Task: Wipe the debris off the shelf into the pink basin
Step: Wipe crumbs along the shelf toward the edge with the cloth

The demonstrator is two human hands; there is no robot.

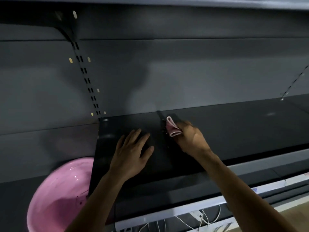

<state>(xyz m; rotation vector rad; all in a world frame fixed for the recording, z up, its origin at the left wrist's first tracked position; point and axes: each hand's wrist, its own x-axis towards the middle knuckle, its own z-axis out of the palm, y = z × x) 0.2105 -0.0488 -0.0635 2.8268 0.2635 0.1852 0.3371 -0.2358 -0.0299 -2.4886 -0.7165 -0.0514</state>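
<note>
Pink folded cloth (173, 127) pinched in R grip (190, 139) on dark shelf (234, 131), L grip (132, 152) flat beside, glossy pink basin (58, 190) lower-left

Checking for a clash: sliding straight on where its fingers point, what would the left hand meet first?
Probably the debris specks on the shelf, then the pink cloth the right hand grips.

Head-worn camera looks down, close over the shelf (234, 131).
</note>
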